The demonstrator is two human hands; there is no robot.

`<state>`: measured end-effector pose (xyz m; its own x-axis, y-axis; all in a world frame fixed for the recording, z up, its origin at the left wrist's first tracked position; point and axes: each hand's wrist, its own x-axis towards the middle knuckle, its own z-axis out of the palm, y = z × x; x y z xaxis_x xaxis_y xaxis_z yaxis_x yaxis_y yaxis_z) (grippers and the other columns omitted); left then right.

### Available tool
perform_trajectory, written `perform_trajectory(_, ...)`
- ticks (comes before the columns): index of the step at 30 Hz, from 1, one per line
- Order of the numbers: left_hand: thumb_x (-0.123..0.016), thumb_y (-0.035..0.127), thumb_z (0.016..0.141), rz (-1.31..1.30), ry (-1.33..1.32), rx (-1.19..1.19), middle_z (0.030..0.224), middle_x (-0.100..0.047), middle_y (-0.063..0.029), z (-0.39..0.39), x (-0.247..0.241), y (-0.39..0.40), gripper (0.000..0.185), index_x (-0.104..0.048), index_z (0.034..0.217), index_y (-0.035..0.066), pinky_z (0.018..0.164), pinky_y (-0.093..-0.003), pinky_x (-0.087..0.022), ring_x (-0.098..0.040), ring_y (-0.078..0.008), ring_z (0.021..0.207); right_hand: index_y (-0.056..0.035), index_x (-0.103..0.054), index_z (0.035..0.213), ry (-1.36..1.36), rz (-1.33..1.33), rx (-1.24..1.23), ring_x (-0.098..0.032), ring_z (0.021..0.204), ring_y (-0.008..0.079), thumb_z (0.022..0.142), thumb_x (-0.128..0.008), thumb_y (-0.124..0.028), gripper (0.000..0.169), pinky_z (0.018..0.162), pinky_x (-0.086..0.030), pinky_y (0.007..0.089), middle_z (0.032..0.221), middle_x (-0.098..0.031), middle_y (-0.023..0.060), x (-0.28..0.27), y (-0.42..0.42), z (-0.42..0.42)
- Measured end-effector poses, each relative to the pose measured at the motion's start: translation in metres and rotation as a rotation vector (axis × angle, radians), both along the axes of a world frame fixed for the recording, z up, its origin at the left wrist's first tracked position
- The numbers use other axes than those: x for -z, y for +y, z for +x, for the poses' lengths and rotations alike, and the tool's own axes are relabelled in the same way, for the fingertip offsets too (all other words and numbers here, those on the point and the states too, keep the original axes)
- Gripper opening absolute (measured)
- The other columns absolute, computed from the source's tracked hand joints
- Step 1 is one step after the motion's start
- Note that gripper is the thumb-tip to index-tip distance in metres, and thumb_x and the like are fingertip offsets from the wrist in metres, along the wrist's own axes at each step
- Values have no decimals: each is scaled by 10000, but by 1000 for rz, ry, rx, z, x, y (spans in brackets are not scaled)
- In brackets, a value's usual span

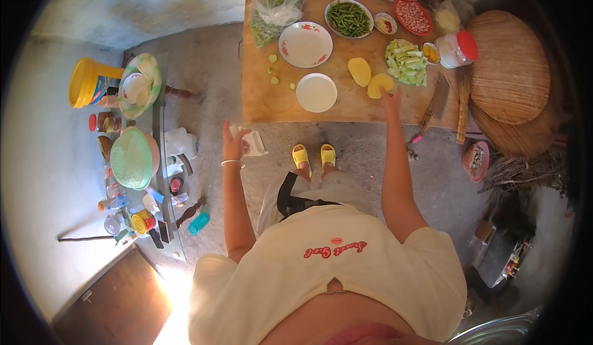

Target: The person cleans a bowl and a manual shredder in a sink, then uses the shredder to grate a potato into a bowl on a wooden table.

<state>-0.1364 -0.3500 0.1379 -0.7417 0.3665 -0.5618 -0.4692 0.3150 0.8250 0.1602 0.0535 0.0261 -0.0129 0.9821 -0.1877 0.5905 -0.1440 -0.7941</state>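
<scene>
My right hand (391, 98) is at the front of the wooden table, its fingertips at the near edge of a peeled yellow potato piece (379, 84); the fingers are spread. A second potato piece (359, 71) lies beside it, up and to the left. To their right is a pile of cut pale-green vegetable sticks (406, 62). A plain white plate (316, 93) sits left of the potato pieces. My left hand (235, 143) is off the table's front left corner, fingers apart. A white sheet-like item (255, 142) shows behind it; whether I hold it is unclear.
The wooden table (259, 108) bears a floral plate (305, 45), cut green beans (348, 19), a red dish (413, 16) of pinkish pieces, a cleaver (439, 98) and a red-lidded jar (456, 50). Left stands a glass table with a green basket (132, 158).
</scene>
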Motion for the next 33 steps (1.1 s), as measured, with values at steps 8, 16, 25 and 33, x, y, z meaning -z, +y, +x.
perform_trajectory(8, -656, 117, 748, -25, 22, -8, 659, -559, -67, 23, -5, -1, 793, -230, 1415, 157, 384, -281, -405, -505, -140, 440, -101, -373, 1251, 429, -302, -2, -578, 1007, 281, 688, -800, -141, 707, 640, -581, 448, 1167, -514, 136, 12, 20, -15)
perform_trajectory(16, -646, 113, 753, -40, 28, -11, 677, -581, -77, 53, -7, -1, 779, -230, 1411, 118, 368, -284, -384, -479, -145, 405, -102, -369, 1248, 773, -263, 144, -608, 940, 262, 725, -773, -126, 661, 705, -570, 397, 1129, -533, 98, -23, -23, -2)
perform_trajectory(25, -655, 128, 738, -67, 27, 48, 639, -549, -80, 65, 9, -1, 790, -240, 1410, 156, 373, -295, -392, -486, -157, 403, -37, -441, 1216, 327, 8, -663, -601, 991, 242, 724, -756, -231, 616, 813, -492, 339, 1104, -591, 135, -90, -72, -88)
perform_trajectory(33, -594, 106, 806, -50, 36, 72, 732, -626, -69, 80, -3, -4, 728, -226, 1423, 222, 391, -275, -408, -483, -121, 425, -97, -476, 1218, -138, 235, -869, -593, 1008, 282, 746, -677, -291, 548, 812, -484, 392, 1121, -604, 114, -100, -105, -136)
